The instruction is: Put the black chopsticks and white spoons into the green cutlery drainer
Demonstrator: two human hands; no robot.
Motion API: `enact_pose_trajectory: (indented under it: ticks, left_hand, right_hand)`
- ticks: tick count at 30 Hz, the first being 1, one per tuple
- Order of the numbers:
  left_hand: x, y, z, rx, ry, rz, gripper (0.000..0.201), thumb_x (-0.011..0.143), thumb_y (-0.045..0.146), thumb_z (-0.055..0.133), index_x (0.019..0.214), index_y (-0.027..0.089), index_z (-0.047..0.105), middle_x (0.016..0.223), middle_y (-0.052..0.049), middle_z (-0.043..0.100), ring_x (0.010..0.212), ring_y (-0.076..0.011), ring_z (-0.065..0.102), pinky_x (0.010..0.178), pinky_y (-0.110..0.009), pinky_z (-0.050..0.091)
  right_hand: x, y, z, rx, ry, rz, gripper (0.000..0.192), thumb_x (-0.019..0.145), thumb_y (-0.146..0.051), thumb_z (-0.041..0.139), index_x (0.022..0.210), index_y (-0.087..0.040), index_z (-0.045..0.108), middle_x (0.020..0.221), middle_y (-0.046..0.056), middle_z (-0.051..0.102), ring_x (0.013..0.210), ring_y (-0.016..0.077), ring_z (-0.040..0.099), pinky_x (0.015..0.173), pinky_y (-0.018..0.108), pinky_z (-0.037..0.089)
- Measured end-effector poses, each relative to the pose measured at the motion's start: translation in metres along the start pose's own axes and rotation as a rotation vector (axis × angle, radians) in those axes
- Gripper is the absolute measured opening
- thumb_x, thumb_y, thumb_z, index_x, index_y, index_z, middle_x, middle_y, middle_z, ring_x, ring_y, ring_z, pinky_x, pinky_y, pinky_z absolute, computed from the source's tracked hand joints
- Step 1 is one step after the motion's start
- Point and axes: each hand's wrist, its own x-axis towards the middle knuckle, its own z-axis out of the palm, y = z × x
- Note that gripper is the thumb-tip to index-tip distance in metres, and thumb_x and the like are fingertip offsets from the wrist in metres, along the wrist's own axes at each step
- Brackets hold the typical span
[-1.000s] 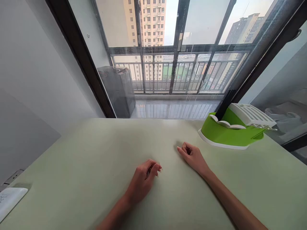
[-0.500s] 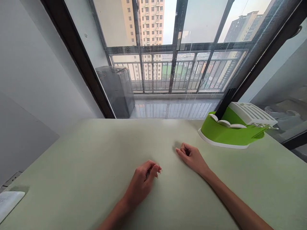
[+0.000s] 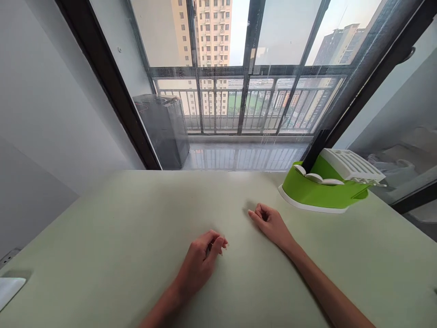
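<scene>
My left hand (image 3: 200, 262) rests low over the pale green tabletop (image 3: 119, 237), its fingers loosely curled and the thumb lying near the index finger. To its right and a little farther off, my right hand (image 3: 271, 224) lies on the table in a loose fist, with a hollow showing inside the curl. I see nothing held in either hand. The two hands are apart. Beyond my right hand stands a green and white boat-shaped holder (image 3: 314, 195), with something long and black (image 3: 314, 152) sticking up out of it.
A white object (image 3: 10, 289) is cut off at the left edge. A wall outlet (image 3: 9, 257) shows beside the table there. Behind the table's far edge is glass, with a dark grey boxy appliance (image 3: 164, 132) and a balcony railing (image 3: 256, 109) outside.
The whole view has shifted slightly, so the holder and the white object appear farther left. Both hands keep the same curled pose.
</scene>
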Motion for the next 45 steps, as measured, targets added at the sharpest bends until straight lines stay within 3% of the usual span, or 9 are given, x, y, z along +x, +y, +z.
enact_pose_trajectory:
  ticks: [12,24,32,45]
  left_hand:
    - [0.003,-0.002,0.002,0.008,0.008,0.028,0.047,0.107,0.052,0.041,0.088,0.019,0.069,0.082,-0.003,0.070,0.069,-0.0145,0.058,0.065,-0.026,0.040]
    - [0.002,-0.005,0.002,0.000,-0.001,0.020,0.047,0.107,0.053,0.041,0.089,0.019,0.068,0.084,-0.004,0.069,0.073,-0.0157,0.059,0.069,-0.026,0.041]
    - [0.002,-0.003,0.002,0.002,0.004,0.015,0.046,0.107,0.052,0.042,0.089,0.019,0.069,0.082,-0.003,0.068,0.070,-0.0143,0.057,0.066,-0.025,0.040]
    - [0.002,-0.001,0.001,0.011,0.019,0.043,0.046,0.107,0.051,0.042,0.087,0.019,0.069,0.082,-0.004,0.071,0.070,-0.0147,0.060,0.065,-0.026,0.043]
  right_hand:
    - [0.004,0.005,-0.001,0.123,0.010,0.046,0.054,0.087,-0.062,0.068,0.067,-0.025,0.034,0.063,-0.007,0.029,0.060,0.0123,0.026,0.055,0.028,0.022]
    - [0.004,0.005,-0.010,0.413,-0.006,0.128,0.056,0.086,-0.060,0.074,0.070,-0.026,0.034,0.056,-0.010,0.029,0.052,0.0098,0.021,0.049,0.027,0.015]
    - [0.005,0.005,-0.017,0.567,0.005,0.123,0.054,0.085,-0.056,0.079,0.072,-0.025,0.037,0.056,-0.010,0.032,0.048,0.0082,0.024,0.048,0.027,0.019]
    - [0.001,0.006,-0.022,0.635,-0.040,0.132,0.056,0.084,-0.053,0.081,0.070,-0.025,0.035,0.059,-0.010,0.034,0.048,0.0074,0.026,0.048,0.027,0.018]
